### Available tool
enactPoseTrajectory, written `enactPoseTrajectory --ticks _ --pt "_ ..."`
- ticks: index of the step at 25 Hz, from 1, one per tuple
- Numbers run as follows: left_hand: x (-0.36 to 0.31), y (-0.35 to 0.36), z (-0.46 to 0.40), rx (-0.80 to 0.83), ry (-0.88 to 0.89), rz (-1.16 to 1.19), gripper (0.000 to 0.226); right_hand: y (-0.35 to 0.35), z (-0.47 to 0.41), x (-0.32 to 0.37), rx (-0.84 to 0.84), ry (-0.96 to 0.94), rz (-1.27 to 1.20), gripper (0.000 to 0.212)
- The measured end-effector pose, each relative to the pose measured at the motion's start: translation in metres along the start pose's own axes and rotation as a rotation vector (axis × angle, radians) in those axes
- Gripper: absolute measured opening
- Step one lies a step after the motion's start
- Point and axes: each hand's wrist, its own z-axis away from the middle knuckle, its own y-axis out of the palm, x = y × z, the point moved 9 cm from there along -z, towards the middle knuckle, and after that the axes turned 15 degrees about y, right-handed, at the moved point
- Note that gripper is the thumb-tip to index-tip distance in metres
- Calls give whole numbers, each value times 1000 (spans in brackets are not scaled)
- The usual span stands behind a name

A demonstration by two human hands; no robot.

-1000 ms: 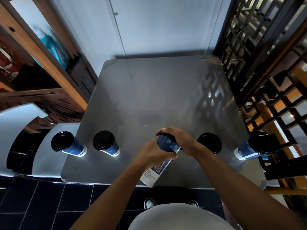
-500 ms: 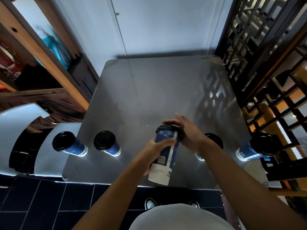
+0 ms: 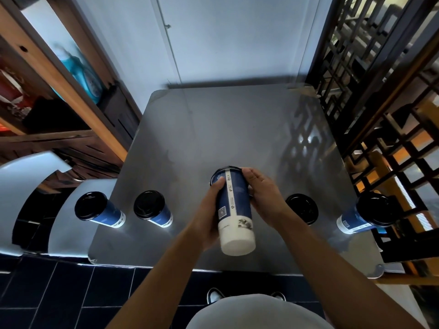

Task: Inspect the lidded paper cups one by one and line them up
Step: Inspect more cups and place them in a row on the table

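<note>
I hold one blue and white paper cup in the air over the front of the steel table, tipped so its white bottom faces me and its black lid points away. My left hand grips its left side. My right hand holds the upper right side near the lid. Two lidded cups stand at the front left, one at the corner and another beside it. A third cup stands right of my right wrist, partly hidden. A fourth cup stands at the front right edge.
A wooden shelf unit stands to the left, a dark lattice screen to the right. White curved chair backs sit at the table's left front corner. A pale wall closes the far side. Dark floor tiles lie below the front edge.
The cup has been turned in my hands: its white bottom has swung up toward me and the seam faces me. Both hands shifted slightly forward. The standing cups have not moved.
</note>
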Motion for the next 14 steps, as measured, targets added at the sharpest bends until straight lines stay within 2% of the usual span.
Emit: enactPoseTrajectory --ticks 2,4,8,14 --pt "3 -10 -12 -70 90 -117 77 2 -3 -8 -25 33 10 30" --pt "5 -12 -18 -96 134 -135 83 1 -6 -19 -56 86 -6 41" --pt "9 -15 -22 -103 100 -72 80 -3 -1 -24 -144 83 17 23" --pt "16 -17 -23 -88 82 6 75 -2 5 -23 -182 94 66 30"
